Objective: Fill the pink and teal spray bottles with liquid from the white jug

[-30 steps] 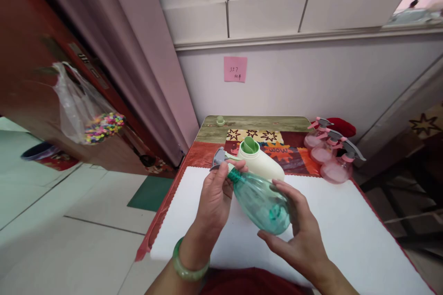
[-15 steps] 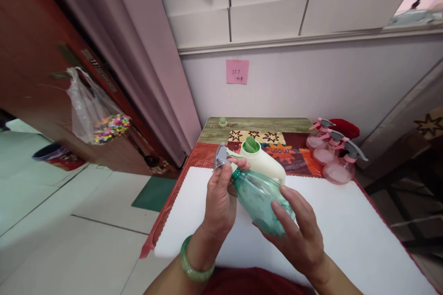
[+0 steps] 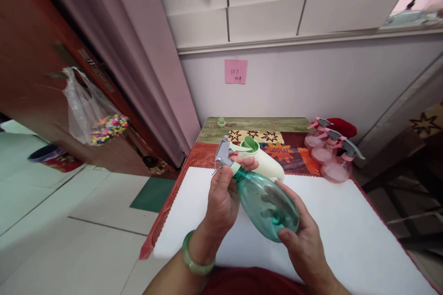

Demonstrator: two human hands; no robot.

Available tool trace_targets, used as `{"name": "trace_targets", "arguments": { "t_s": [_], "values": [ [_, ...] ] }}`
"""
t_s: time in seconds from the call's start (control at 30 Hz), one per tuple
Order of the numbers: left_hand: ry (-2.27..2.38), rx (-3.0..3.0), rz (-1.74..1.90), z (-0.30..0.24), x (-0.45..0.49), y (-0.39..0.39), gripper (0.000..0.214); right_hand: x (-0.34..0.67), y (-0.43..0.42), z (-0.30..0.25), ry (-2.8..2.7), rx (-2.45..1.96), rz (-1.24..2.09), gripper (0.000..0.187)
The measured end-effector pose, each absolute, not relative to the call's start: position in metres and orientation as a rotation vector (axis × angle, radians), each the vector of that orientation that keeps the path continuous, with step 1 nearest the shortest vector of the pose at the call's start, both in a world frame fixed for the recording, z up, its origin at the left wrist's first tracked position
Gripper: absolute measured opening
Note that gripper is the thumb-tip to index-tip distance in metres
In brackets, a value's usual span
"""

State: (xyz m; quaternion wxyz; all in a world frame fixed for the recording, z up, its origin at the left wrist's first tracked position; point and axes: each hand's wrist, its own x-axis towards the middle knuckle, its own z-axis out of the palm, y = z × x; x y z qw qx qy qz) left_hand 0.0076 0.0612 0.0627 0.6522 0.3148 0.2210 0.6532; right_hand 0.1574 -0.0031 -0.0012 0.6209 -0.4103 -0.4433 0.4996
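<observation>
A clear green spray bottle [image 3: 263,203] is held tilted above the table, its base toward the lower right. My left hand [image 3: 223,198] is closed around its neck, just under the grey trigger sprayer [image 3: 224,153] with a pale green collar. My right hand [image 3: 306,235] cups the bottle's rounded base, thumb in front and fingers behind. Just past the bottle stands a cream detergent jug [image 3: 266,164] with a green spout in its open mouth; the green bottle and my left fingers partly hide it.
A small green cap [image 3: 222,122] lies at the table's back left. Several pink spray bottles [image 3: 335,168] stand at the back right, near a red object [image 3: 342,127]. A white mat [image 3: 349,230] covers the front. On the door at left hangs a plastic bag [image 3: 104,124] of colourful pieces.
The spray bottle has turned in my hands. My right hand has shifted from spread fingers over the bottle's side to cupping its base. My left hand keeps its hold at the neck.
</observation>
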Motion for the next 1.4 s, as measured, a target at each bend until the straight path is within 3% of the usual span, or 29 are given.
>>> {"name": "trace_targets", "arguments": {
  "t_s": [0.2,0.37,0.57,0.73,0.87,1.07,1.23,1.4],
  "values": [
    [0.448,0.741,1.435,0.062,0.004,0.058,0.029,0.147,-0.005,0.018,-0.596,-0.785,1.657,0.068],
    [0.526,0.772,1.528,0.064,0.007,0.052,0.025,0.139,-0.009,0.014,-0.544,-0.838,1.629,0.077],
    [0.551,0.724,1.606,0.065,0.005,0.055,0.024,0.133,-0.006,-0.002,-1.097,-0.712,1.312,0.122],
    [0.521,0.686,1.582,0.065,0.003,0.059,0.025,0.138,-0.005,-0.002,-1.383,-0.976,0.914,0.093],
    [0.531,0.704,1.579,0.064,0.004,0.058,0.025,0.143,-0.006,-0.002,-1.498,-1.173,0.416,0.101],
    [0.569,0.764,1.564,0.063,0.003,0.056,0.029,0.146,-0.002,-0.006,-1.688,-1.018,-0.071,0.102],
    [0.556,0.847,1.523,0.065,-0.004,0.057,0.031,0.144,-0.006,-0.007,-1.547,-1.013,0.370,0.098],
    [0.503,0.845,1.460,0.063,-0.009,0.058,0.033,0.141,-0.015,-0.001,-1.123,-0.735,1.373,0.087]
  ]
}}
